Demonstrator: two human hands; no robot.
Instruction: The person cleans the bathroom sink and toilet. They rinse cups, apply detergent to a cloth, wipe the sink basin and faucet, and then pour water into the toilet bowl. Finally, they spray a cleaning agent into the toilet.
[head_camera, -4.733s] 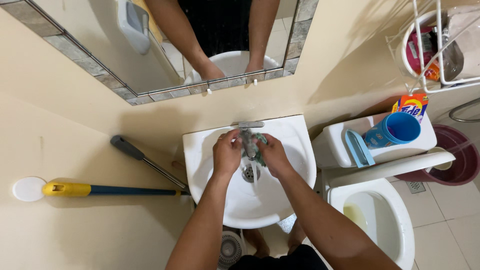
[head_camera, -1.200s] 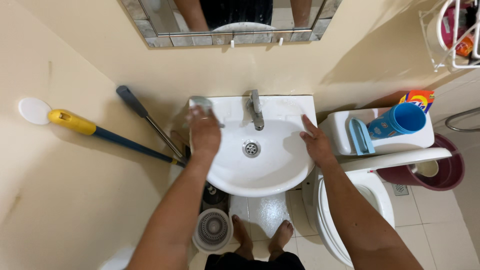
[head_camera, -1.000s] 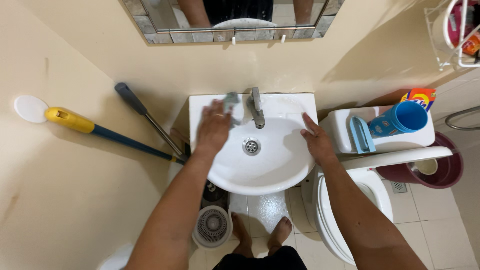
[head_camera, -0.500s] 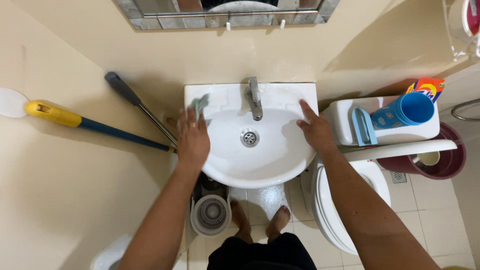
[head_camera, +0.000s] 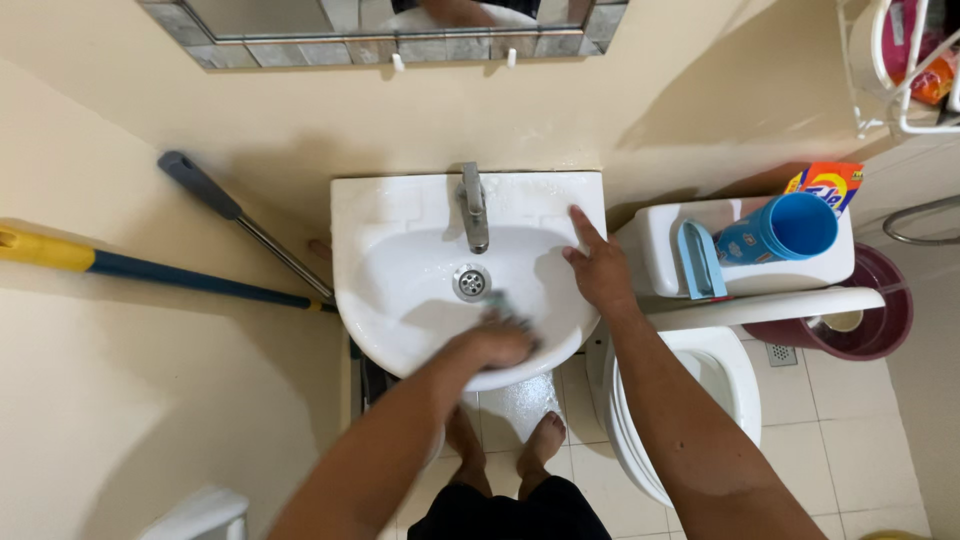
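Left hand (head_camera: 497, 346) grip on cloth (head_camera: 503, 304), sink (head_camera: 380, 290)

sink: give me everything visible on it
The sink is a white, glossy, ceramic-looking wall basin with a flat back ledge and rounded front. A metal tap stands centred on the ledge; a metal drain sits below it. The surface looks wet. The left hand presses a greenish cloth inside the bowl; the right hand rests on the right rim.
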